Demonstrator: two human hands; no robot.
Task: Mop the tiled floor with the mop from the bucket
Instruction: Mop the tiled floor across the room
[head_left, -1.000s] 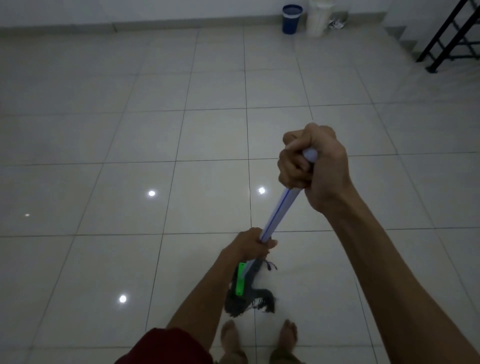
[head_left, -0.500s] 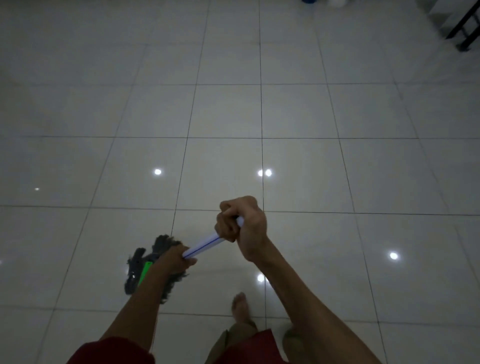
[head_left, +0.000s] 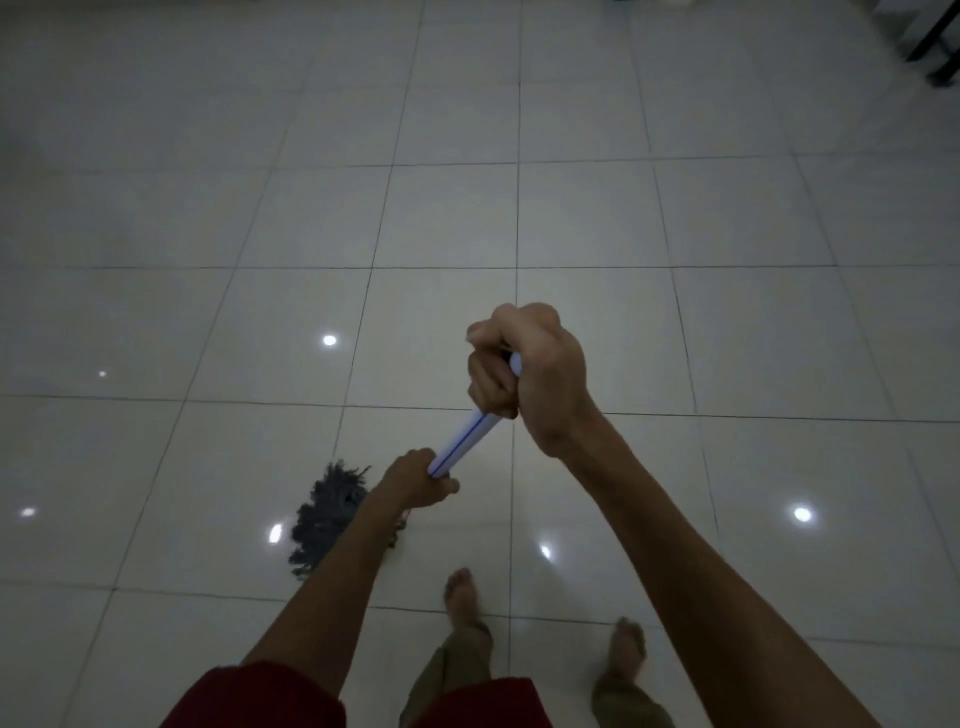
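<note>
Dim room, glossy white tiled floor (head_left: 597, 218) w/ dark grout lines and bright light reflections; black railing (head_left: 935, 47) at the top-right corner. Bucket not in view.

Mop handle (head_left: 467, 441), white w/ a blue stripe, slants down-left from the right hand (head_left: 524, 374), whose fingers are curled tight round the top end in a fist. Left hand (head_left: 415, 480) grips lower down, fingers wrapped round the handle.

Grey string mop head (head_left: 327, 514) lies on the floor just left of the left forearm, partly hidden by it, strands fanned out. Bare feet (head_left: 462, 592) stand near, to its right.

Step, prob.: mid-sweep, head down on the tiles at the left side. Next move prob. needs both grips firm and the head pressed flat, dragged across to the right w/out catching the feet.
</note>
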